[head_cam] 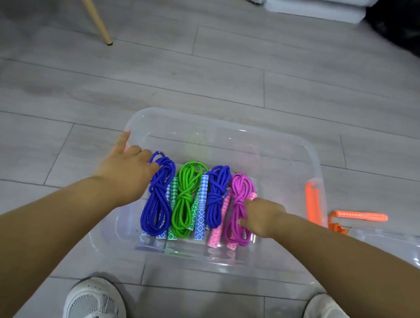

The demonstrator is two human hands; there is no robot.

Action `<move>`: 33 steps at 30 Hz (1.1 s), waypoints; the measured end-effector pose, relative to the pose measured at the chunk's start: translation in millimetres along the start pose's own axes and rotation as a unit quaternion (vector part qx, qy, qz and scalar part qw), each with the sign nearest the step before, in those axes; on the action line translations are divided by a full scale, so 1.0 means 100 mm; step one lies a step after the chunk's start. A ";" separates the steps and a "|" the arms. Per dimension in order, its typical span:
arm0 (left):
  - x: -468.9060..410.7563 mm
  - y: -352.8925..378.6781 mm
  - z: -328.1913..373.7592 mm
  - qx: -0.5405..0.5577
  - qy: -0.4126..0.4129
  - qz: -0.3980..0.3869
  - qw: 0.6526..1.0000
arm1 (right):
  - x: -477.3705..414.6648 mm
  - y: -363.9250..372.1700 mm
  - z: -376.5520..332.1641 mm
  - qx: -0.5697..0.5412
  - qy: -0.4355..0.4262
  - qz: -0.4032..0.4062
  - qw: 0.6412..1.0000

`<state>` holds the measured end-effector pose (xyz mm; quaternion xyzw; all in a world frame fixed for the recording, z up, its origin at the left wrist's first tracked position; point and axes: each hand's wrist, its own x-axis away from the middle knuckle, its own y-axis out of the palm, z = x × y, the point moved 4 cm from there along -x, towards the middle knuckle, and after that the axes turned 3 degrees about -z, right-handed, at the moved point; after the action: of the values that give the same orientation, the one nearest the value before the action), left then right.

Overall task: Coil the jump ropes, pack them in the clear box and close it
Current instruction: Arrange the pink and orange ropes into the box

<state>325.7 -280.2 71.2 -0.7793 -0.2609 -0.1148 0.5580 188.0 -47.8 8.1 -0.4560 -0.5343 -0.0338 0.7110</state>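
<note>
Grey plank floor (209, 72), seen from above. The clear box (233, 127) sits open just ahead of your two white shoes (94, 301).

Four coiled jump ropes lie side by side on the box bottom, along its near side, each knotted round its middle with patterned handles alongside or under it. From your left:
- left blue rope (158, 195)
- green rope (184, 199)
- second blue rope (215, 196), shorter coil
- magenta rope (239, 192), with pink handles

Neighbouring coils touch or nearly touch. The far half of the box holds only reflections.

Your left hand (127, 171) reaches in over the box's left wall, back of the hand up. Its fingers are bent, with the tips at the upper left of the left blue rope and touching it. One finger sticks out straight toward the far left corner. I cannot tell whether the bent fingers actually pinch the cord, since the tips are hidden behind it.

Your right hand (264, 216) comes in from the right and holds the magenta rope. A fingertip sits at the knot, the thumb lies lower on the coil, and the strands are caught between them.

An orange latch (312, 204) stands at the box's right wall. Outside the box, on the floor just right of it, lies the orange rope (360, 215). Its handle lies flat and its cord is bunched at the near end.

The clear lid (395, 246) rests on the floor at your right, near that rope. A wooden chair leg (92, 11) stands at far left.
</note>
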 end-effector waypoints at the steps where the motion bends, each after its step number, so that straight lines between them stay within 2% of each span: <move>1: 0.01 -0.04 0.01 -0.003 0.001 -0.007 1.000 | 0.09 -0.05 0.01 0.011 -0.015 0.008 1.000; 5: 0.01 -0.32 0.16 0.010 0.016 -0.003 1.000 | 0.56 -0.32 0.12 -0.020 -0.093 0.065 0.993; 10: -0.07 -0.82 0.70 0.034 0.093 0.038 0.994 | 1.15 -0.50 0.57 -0.161 -0.135 0.186 0.960; 13: -0.15 -1.14 1.13 0.031 0.137 0.059 0.988 | 1.36 -0.40 1.05 -0.259 -0.090 0.247 0.929; 17: -0.21 -1.63 1.72 0.062 0.199 0.121 0.971 | 1.47 0.01 1.79 -0.321 0.019 0.290 0.901; 20: -0.25 -1.94 2.18 0.106 0.234 0.158 0.953 | 1.45 0.46 2.25 -0.349 0.104 0.282 0.888; 23: -0.29 -2.13 2.69 0.160 0.290 0.184 0.925 | 1.37 0.94 2.56 -0.382 0.176 0.231 0.877; 27: -0.52 -2.07 3.37 0.115 0.311 0.104 0.938 | 1.11 1.52 2.71 -0.396 0.228 0.138 0.879; 30: -0.77 -1.90 3.72 0.081 0.286 0.008 0.955 | 0.90 1.72 2.66 -0.366 0.204 0.091 0.904; 33: -0.96 -1.67 3.95 0.034 0.271 -0.083 0.958 | 0.74 1.75 2.56 -0.339 0.173 0.078 0.922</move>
<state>111.9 100.3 22.9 -0.6752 -0.1672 -0.3581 0.6228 126.8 261.5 -37.2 -0.6968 -0.3227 -0.2357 0.5956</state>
